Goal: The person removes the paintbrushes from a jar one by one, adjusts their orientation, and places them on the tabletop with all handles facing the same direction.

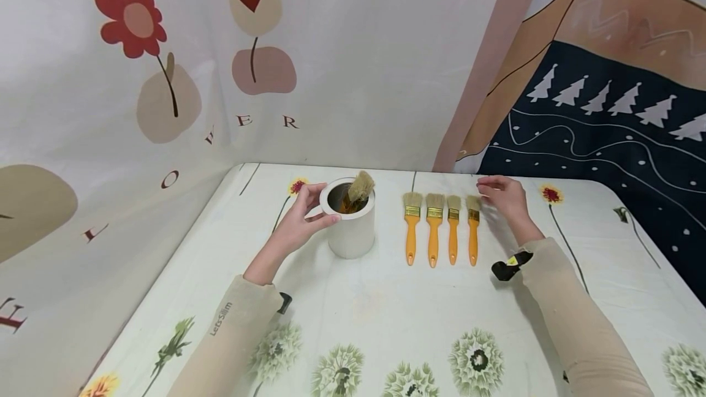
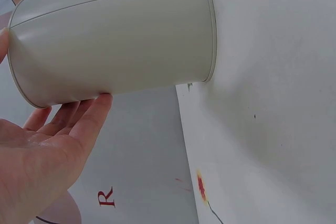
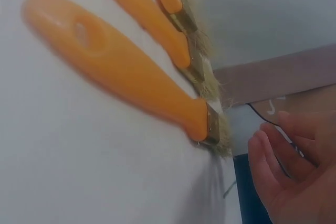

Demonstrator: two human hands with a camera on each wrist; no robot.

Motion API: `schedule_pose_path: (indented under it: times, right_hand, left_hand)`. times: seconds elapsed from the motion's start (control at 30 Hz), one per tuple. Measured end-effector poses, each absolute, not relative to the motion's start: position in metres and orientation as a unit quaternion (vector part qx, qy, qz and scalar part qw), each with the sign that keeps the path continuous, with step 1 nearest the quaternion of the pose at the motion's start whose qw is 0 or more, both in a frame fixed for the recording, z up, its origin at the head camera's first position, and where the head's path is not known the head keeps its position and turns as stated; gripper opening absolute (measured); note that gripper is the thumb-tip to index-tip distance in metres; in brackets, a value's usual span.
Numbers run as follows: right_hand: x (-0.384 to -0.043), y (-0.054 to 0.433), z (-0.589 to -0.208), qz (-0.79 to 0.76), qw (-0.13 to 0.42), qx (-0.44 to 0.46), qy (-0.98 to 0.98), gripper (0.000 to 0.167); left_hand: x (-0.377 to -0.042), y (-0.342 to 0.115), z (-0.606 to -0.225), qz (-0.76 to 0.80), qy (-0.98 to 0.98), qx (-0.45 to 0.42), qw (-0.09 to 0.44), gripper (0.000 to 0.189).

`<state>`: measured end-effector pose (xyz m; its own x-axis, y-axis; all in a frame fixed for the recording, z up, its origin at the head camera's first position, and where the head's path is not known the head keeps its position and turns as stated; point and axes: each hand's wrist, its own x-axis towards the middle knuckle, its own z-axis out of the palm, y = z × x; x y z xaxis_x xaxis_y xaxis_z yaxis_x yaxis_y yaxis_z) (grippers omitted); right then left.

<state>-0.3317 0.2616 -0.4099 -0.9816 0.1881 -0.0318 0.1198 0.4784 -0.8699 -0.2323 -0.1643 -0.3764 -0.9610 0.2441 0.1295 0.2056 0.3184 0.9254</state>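
Note:
On the table stands a white cylindrical holder [image 1: 351, 239], and my left hand [image 1: 298, 219] grips it near the rim, thumb in front and fingers behind. One paintbrush [image 1: 361, 187] leans inside it, bristles up; its handle is mostly hidden in the holder. To the right, several orange-handled paintbrushes [image 1: 434, 238] lie in a row, bristles pointing away from me. My right hand [image 1: 504, 198] hovers beside the bristles of the rightmost paintbrush [image 1: 473, 239], its fingers loosely bent. The right wrist view shows a gap between that hand [image 3: 294, 166] and the bristles [image 3: 224, 137].
A white cloth with printed flowers covers the table [image 1: 364, 323]. Behind it hangs a pale curtain [image 1: 358, 66] with flower prints, and a dark panel [image 1: 607, 121] with printed trees is at the right. Black straps [image 1: 510, 267] sit at the wrists.

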Motion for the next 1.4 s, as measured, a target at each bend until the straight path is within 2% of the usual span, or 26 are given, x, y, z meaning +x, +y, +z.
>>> schedule_pose_path:
  times: [0.17, 0.53, 0.77, 1.03, 1.4]
  right_hand:
    - [-0.336, 0.261, -0.413, 0.520, 0.046, -0.083, -0.849, 0.031]
    - [-0.380, 0.278, -0.464, 0.524, 0.079, -0.070, -0.845, 0.024]
    - [-0.335, 0.246, -0.412, 0.533, 0.037, -0.071, -0.842, 0.029]
    - [-0.333, 0.241, -0.413, 0.552, 0.041, -0.058, -0.831, 0.025]
    - [-0.322, 0.219, -0.404, 0.536, 0.027, -0.028, -0.843, 0.037]
  left_hand:
    - [-0.233, -0.164, -0.377, 0.567, 0.812, 0.139, 0.017, 0.071]
    - [-0.233, -0.165, -0.378, 0.565, 0.813, 0.142, 0.016, 0.070]
    - [-0.234, -0.165, -0.378, 0.566, 0.812, 0.144, 0.016, 0.070]
    - [-0.233, -0.165, -0.378, 0.563, 0.813, 0.145, 0.014, 0.070]
    - [-0.233, -0.166, -0.378, 0.562, 0.814, 0.143, 0.015, 0.070]
